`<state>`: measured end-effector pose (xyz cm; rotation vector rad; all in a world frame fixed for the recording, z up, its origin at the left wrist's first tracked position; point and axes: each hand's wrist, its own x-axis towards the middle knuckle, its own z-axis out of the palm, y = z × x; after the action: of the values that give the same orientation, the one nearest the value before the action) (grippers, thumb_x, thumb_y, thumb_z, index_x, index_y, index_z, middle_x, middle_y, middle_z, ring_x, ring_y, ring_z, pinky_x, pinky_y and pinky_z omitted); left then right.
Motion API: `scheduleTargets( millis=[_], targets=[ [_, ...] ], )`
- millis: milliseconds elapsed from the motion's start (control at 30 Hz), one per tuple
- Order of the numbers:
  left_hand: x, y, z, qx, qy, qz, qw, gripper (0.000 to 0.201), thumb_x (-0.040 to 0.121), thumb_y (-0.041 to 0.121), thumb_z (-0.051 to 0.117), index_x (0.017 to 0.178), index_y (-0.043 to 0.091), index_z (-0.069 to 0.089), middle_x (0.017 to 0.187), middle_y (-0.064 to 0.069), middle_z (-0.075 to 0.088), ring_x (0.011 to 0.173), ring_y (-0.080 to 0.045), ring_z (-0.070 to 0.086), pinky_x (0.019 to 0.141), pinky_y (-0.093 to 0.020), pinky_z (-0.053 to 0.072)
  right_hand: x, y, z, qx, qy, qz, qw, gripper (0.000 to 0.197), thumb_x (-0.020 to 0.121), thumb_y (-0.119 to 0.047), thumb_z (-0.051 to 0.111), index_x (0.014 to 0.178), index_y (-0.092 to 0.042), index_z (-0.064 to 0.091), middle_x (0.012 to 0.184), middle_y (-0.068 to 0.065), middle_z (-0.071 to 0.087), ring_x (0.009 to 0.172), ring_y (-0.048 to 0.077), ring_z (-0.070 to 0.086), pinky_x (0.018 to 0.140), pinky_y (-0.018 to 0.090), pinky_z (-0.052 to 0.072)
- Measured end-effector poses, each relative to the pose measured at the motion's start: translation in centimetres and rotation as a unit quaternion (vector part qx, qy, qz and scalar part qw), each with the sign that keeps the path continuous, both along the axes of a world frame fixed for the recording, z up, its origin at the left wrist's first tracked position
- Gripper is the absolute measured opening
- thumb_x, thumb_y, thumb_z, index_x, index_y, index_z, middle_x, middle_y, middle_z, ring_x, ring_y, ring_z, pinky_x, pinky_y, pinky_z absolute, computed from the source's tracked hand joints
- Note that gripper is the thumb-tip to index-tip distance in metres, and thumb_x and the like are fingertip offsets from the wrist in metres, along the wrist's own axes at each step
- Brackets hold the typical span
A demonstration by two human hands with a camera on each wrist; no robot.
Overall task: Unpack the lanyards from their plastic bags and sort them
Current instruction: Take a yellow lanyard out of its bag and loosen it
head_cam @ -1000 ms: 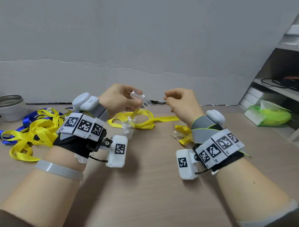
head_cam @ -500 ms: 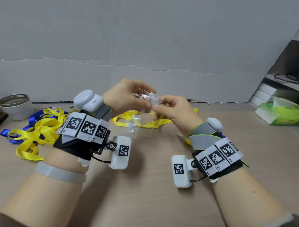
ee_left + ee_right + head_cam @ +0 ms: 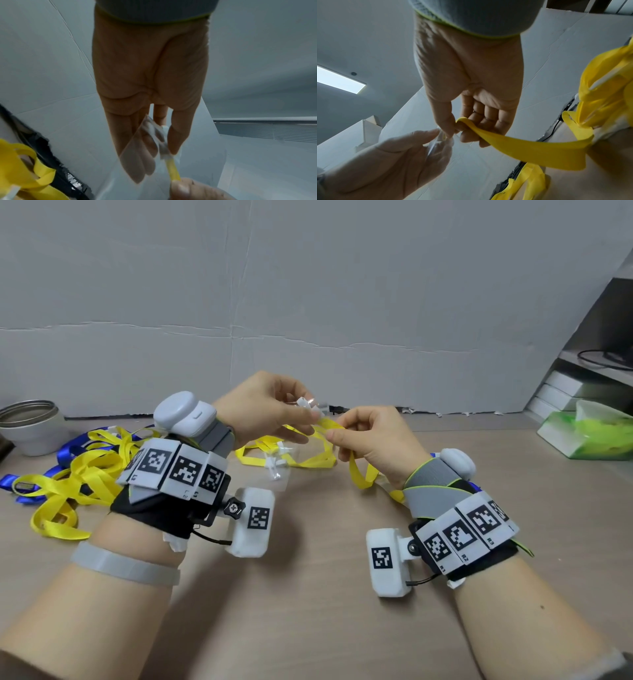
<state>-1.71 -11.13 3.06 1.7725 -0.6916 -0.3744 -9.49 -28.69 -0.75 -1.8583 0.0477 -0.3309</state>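
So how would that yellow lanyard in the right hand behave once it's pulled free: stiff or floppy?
Probably floppy: the yellow lanyard sags and folds away from the right hand that pinches it. Likely light, since a fingertip pinch carries it. It may tangle, judging by the loose heap of lanyards on the table.

Bare table (image 3: 308,594) near; lanyard pile (image 3: 78,474) left, cup (image 3: 32,428) behind.
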Motion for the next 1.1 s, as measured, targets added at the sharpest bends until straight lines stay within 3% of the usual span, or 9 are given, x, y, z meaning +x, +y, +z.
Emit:
scheduleTargets(
  millis=[133,300,400,533,667,733,867,1000,1100],
  targets=[
    [0.5,-0.1,-0.2,0.004,-0.039,0.032,0.999,0.014,0.085,0.007,0.073,0.093,-0.001,0.065,0.090,-0.024,0.071,0.072,-0.021,0.071,0.070,-0.032,0.061,0.0,-0.2,-0.1,-0.012,0.002,-0.014,1.000,0.021,0.084,-0.014,0.075,0.067,-0.012,0.062,0.054,0.009,0.057,0.051,0.021,0.053,0.053,0.023,0.043],
    [1.0,0.0,-0.4,0.103,-0.130,0.019,0.986,0.016,0.083,0.018,0.078,0.097,0.016,0.070,0.066,0.003,0.066,0.064,-0.016,0.058,0.069,-0.031,0.054,0.0,-0.2,0.0,-0.004,-0.015,-0.023,1.000,0.023,0.084,-0.015,0.074,0.066,-0.007,0.061,0.053,0.010,0.055,0.049,0.021,0.051,0.056,0.028,0.045],
    [0.8,-0.1,-0.3,0.110,-0.140,0.032,0.984,0.008,0.086,0.014,0.074,0.089,0.013,0.067,0.069,-0.001,0.066,0.061,-0.017,0.059,0.063,-0.030,0.055,-0.2,-0.1,0.1,-0.001,-0.014,-0.014,1.000,0.022,0.087,-0.014,0.072,0.070,-0.002,0.063,0.055,0.010,0.054,0.047,0.020,0.051,0.052,0.025,0.045],
    [0.7,-0.4,-0.5,0.067,-0.094,0.074,0.991,0.013,0.088,0.006,0.069,0.089,0.004,0.056,0.077,-0.020,0.071,0.070,-0.039,0.069,0.071,-0.046,0.061,-0.3,0.1,0.6,0.017,0.004,0.004,1.000,0.020,0.090,-0.011,0.065,0.075,0.002,0.066,0.058,0.013,0.055,0.049,0.023,0.052,0.050,0.024,0.044],
    [0.3,-1.2,-0.8,-0.019,-0.015,0.102,0.995,0.026,0.088,-0.005,0.064,0.111,-0.005,0.054,0.098,-0.034,0.062,0.072,-0.034,0.072,0.061,-0.039,0.062,-0.4,0.7,0.8,0.046,0.009,0.045,0.998,0.017,0.093,-0.006,0.060,0.078,0.001,0.066,0.061,0.014,0.058,0.051,0.025,0.055,0.054,0.027,0.049],
    [0.3,-1.5,-1.0,-0.060,0.015,0.116,0.991,0.031,0.089,-0.007,0.060,0.119,-0.006,0.055,0.094,-0.028,0.059,0.067,-0.029,0.072,0.064,-0.038,0.062,-0.4,0.9,0.8,0.045,0.006,0.057,0.997,0.015,0.094,-0.006,0.060,0.083,0.003,0.066,0.063,0.015,0.059,0.053,0.025,0.056,0.055,0.027,0.050],
    [0.1,-1.5,-0.5,-0.166,0.088,0.126,0.974,0.007,0.088,-0.011,0.058,0.089,-0.004,0.060,0.079,-0.016,0.054,0.058,-0.023,0.068,0.061,-0.037,0.061,-0.3,1.1,0.5,0.040,0.011,0.079,0.996,0.020,0.096,-0.005,0.057,0.097,0.014,0.063,0.068,0.016,0.062,0.055,0.024,0.059,0.055,0.022,0.049],
    [0.6,-1.0,0.0,-0.227,0.167,0.123,0.952,0.011,0.086,-0.011,0.056,0.092,-0.004,0.062,0.089,-0.020,0.060,0.084,-0.034,0.063,0.076,-0.047,0.061,-0.2,1.3,0.3,0.022,0.018,0.108,0.994,0.021,0.097,-0.007,0.056,0.098,0.012,0.063,0.069,0.013,0.063,0.062,0.024,0.061,0.067,0.030,0.054],
    [0.5,-0.5,0.4,-0.213,0.172,0.097,0.957,0.014,0.089,-0.007,0.052,0.093,0.000,0.063,0.086,-0.016,0.059,0.066,-0.022,0.062,0.060,-0.033,0.059,-0.3,1.2,0.2,-0.008,0.025,0.106,0.994,0.018,0.097,-0.006,0.056,0.098,0.010,0.065,0.066,0.006,0.065,0.069,0.023,0.062,0.080,0.043,0.054]
  ],
)
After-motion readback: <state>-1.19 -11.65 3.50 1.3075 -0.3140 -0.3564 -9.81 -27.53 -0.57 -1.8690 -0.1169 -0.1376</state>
